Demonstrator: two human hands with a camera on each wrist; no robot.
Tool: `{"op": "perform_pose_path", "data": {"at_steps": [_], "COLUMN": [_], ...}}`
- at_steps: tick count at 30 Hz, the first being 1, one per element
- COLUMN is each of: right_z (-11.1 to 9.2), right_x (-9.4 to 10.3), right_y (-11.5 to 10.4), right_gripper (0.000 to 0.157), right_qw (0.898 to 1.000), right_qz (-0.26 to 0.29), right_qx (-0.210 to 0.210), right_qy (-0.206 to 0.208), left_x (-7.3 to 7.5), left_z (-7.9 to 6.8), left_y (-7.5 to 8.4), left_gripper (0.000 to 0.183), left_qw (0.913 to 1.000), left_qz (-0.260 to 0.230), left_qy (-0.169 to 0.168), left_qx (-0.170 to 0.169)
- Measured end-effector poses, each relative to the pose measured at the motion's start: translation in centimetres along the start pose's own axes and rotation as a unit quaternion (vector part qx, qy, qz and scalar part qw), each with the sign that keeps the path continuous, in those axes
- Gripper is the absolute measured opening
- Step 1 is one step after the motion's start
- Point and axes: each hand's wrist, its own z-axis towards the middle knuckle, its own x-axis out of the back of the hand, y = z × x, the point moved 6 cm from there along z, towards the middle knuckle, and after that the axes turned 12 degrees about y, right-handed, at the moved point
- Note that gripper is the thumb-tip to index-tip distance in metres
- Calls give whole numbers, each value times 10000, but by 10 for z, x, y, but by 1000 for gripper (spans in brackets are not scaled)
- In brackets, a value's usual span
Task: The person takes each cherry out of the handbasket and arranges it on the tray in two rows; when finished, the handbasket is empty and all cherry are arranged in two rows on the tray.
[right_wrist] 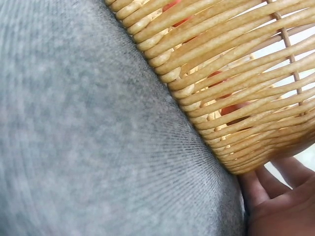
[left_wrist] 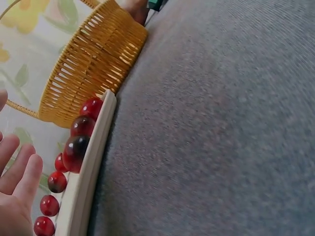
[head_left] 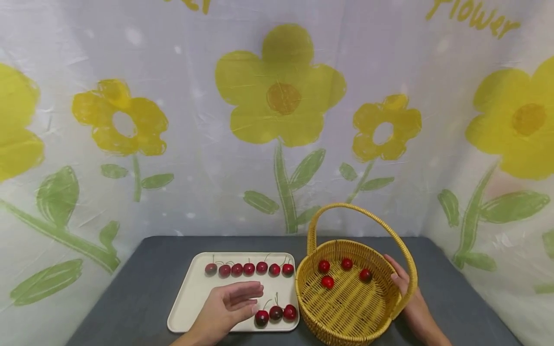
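My left hand (head_left: 227, 305) hovers over a white tray (head_left: 195, 290), fingers extended and thumb apart, with nothing between them. Its thumb tip is right beside a front row of three dark red cherries (head_left: 275, 313) with stems. Along the tray's far side runs a row of several more cherries (head_left: 248, 268). To the right stands a yellow woven basket (head_left: 309, 324) with several cherries (head_left: 327, 282) on its bottom. My right hand (head_left: 411, 302) rests against the basket's outer right side, thumb at the rim; the right wrist view shows its fingers (right_wrist: 280, 184) along the woven wall.
The basket's tall arched handle (head_left: 414, 278) rises over it, passing in front of the right hand. Tray and basket stand side by side on a dark grey cloth-covered table (head_left: 143, 298). A flower-printed curtain (head_left: 207, 192) encloses the back and sides.
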Motion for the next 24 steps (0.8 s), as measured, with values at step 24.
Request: {"op": "perform_pose_path", "data": {"at_steps": [24], "right_z": [0], "right_x": [-1], "right_y": [2], "right_gripper": [62], "right_qw": [9998], "right_qz": [160], "right_qx": [-99], "right_qy": [22], "left_x": [-25], "left_z": [16], "left_y": [32], "left_gripper": [47], "left_qw": [9982], "left_qz": [-407], "left_qy": [-5], "left_qx": [-434]}}
